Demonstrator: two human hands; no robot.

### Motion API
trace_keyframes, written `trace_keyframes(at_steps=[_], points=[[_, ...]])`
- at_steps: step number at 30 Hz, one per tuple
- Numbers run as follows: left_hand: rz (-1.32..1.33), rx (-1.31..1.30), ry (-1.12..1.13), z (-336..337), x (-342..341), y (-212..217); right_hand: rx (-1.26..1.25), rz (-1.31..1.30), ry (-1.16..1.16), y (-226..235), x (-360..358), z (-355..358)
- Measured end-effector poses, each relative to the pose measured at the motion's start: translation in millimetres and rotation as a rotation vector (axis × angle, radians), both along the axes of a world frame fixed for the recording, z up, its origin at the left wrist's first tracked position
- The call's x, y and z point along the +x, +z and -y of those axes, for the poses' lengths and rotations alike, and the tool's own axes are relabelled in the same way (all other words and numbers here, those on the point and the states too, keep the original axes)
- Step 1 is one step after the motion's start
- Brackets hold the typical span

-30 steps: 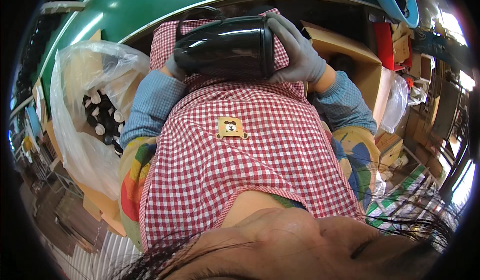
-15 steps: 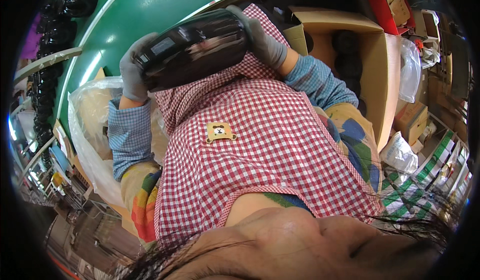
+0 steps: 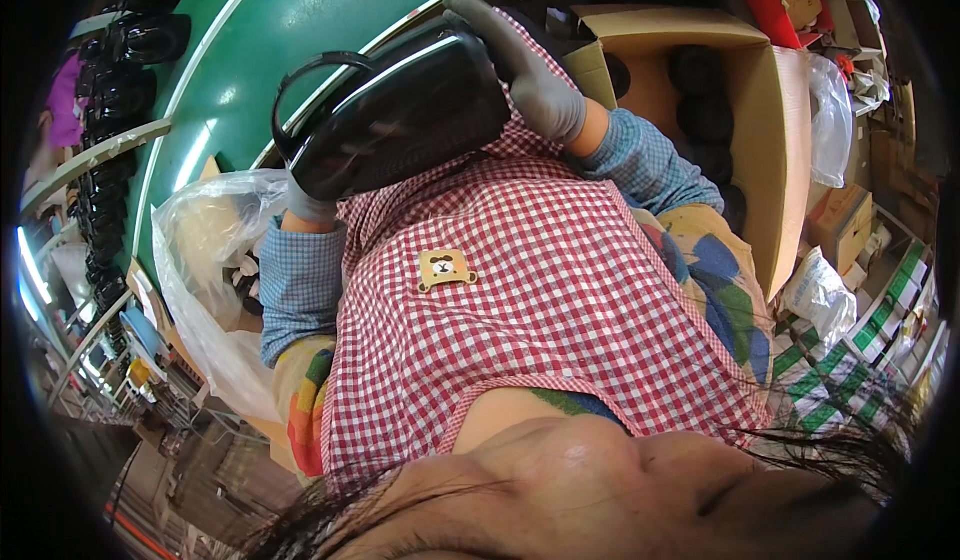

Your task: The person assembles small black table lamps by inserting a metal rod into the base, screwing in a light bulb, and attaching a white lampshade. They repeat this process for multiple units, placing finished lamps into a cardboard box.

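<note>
Between my two grey-gloved hands, in front of my waist, is a glossy black rounded shell, hollow-looking pot or housing (image 3: 400,110). A thin black loop curves up from its left end. My left hand (image 3: 308,206) bears it at the lower left end; most of those fingers are hidden behind it. Against its right end lies my right hand (image 3: 535,85), fingers long and fairly straight along the edge, palm side toward the shell. The shell tilts, its right end higher and farther away.
A green table (image 3: 300,10) spreads beyond the shell. To the right stands an open cardboard box (image 3: 765,140) with several dark round pieces inside. A clear plastic bag (image 3: 205,290) lines a container at left. Glossy black parts (image 3: 150,40) stand in a row at far left.
The shell has turned in my hands, bringing the thin loop into view at its left end. My left hand has slid lower and behind it; the right fingers have straightened.
</note>
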State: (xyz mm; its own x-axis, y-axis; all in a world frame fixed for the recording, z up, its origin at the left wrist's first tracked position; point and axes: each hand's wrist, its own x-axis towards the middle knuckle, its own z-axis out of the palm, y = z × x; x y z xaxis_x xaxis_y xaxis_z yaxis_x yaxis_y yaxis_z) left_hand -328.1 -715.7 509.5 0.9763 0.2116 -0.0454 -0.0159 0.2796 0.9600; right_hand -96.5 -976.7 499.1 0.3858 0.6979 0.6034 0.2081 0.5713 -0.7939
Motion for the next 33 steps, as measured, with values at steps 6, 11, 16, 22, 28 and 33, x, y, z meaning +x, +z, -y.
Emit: trace_keyframes(at_steps=[6, 11, 16, 22, 28, 33], points=[[0.209, 0.957, 0.067, 26.1, 27.1, 82.8, -0.230, -0.194, 0.020, -8.6, -5.4, -1.5], [-0.122, 0.562, 0.114, 16.2, 23.5, 74.3, -0.316, -0.614, 0.264, -19.3, -12.8, -4.6], [-0.041, -0.396, -0.159, 17.2, 18.8, 14.0, 0.036, -0.227, 0.054, -1.5, -20.1, -5.2], [0.054, -0.345, -0.026, 0.5, 5.9, 21.8, -0.133, -0.463, 0.151, 13.5, 9.2, -13.1], [0.023, -0.040, -0.051, 10.1, 10.5, -5.2, 0.009, 0.054, -0.062, 20.8, -6.0, -5.2], [-0.043, -0.281, 0.102, 8.1, 2.5, 4.9, -0.108, -0.385, -0.010, 18.1, -15.2, -1.2]])
